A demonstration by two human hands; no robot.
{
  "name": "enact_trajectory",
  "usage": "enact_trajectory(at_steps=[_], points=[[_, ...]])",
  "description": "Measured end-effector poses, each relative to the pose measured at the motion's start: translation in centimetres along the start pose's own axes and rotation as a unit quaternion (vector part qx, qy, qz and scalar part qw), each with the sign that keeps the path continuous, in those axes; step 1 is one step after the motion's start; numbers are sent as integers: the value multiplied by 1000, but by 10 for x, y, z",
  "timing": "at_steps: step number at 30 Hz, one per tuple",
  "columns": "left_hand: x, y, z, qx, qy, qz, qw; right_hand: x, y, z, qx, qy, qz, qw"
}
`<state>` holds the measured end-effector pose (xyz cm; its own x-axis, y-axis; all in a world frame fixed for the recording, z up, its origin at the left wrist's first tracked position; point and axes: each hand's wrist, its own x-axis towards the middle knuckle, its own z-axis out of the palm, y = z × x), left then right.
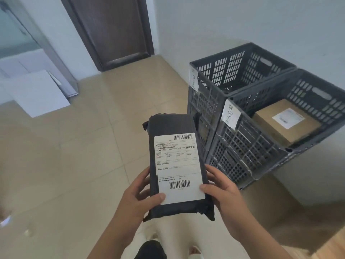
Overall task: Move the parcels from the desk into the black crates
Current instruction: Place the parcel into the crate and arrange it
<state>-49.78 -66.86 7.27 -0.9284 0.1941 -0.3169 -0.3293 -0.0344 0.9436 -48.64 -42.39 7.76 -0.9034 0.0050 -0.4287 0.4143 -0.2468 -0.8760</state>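
Note:
I hold a black plastic-wrapped parcel (171,126) with a white shipping label in front of me, label side up. My left hand (139,198) grips its lower left edge, thumb on the label. My right hand (223,191) grips its lower right edge, thumb on the label's corner. Two black slatted crates stand to the right against the wall, each with a paper tag on its near corner. The near crate (248,150) holds a brown cardboard box (285,120) with a white label. The far crate (207,94) shows no parcel that I can see.
Beige tiled floor stretches out to the left and ahead. A dark wooden door (112,28) is at the back. White boards (37,92) lean near a glass partition at the left. A wooden surface's corner (330,247) shows at the bottom right.

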Motion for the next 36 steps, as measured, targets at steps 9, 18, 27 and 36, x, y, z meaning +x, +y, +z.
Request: enact_trajectory(at_steps=[9, 18, 27, 36], points=[[144, 44, -57, -7, -84, -5, 996, 105, -47, 55, -11, 105, 12, 994], [279, 99, -102, -11, -193, -31, 981, 193, -95, 110, -6, 212, -15, 977], [378, 132, -59, 47, -240, -60, 968, 256, -128, 70, 65, 243, -28, 967], [522, 195, 33, 135, -251, -59, 957, 362, -187, -17, 146, 235, -60, 959]])
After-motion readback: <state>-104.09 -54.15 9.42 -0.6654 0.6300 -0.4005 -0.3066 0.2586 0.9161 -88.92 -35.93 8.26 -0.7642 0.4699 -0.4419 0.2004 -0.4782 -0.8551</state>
